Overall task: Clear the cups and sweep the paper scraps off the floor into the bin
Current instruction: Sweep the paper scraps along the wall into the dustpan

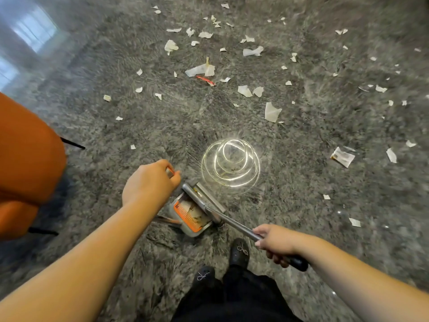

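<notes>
Near our feet, our left hand [151,180] grips the dustpan [192,212] handle, our right hand [276,242] the broom [232,221]; we should sweep far scraps [246,90] nearer, pan flat.

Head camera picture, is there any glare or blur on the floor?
Head view: bright ringed glare from a lamp reflects on the glossy grey stone floor; edges smear with motion blur and wide-angle bending; white paper scraps near centre stay fairly sharp.
</notes>
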Demonstrator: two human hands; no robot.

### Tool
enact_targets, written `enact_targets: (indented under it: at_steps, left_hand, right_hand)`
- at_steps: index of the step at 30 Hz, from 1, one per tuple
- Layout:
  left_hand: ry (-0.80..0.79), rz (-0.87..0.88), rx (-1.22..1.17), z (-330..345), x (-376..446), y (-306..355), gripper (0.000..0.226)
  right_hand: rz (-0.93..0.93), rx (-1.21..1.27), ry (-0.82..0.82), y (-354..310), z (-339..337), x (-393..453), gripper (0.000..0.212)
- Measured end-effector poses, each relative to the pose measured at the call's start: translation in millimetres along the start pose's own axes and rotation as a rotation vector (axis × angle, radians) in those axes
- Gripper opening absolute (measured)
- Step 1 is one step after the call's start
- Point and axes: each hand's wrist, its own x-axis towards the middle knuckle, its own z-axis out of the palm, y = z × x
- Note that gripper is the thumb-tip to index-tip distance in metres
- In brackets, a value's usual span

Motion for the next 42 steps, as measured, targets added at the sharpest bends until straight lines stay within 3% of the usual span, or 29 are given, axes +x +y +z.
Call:
enact_targets:
  at_steps: [6,20,31,42]
  left_hand:
    - [-0.044,0.036,-0.027,-3.7,-12.8,-5.2,0.027]
    - [-0.145,0.515,0.049,9.4,-60.2,55.9,0.022]
    - [-0.178,0.762,0.013,42.4,-84.5,191.5,0.025]
    - [-0.181,0.917,0.09,102.2,-91.9,391.4,0.02]
  right_hand:
    - [-0.001,0.225,0.081,1.6,29.7,-26.4,0.034]
    - [0.021,0.695,0.379,92.3,79.3,-90.9,0.031]
    - [0.092,1.196,0.584,200.9,61.3,-114.2,0.036]
    - [0.169,1.442,0.691,345.9,-45.5,-118.5,0.053]
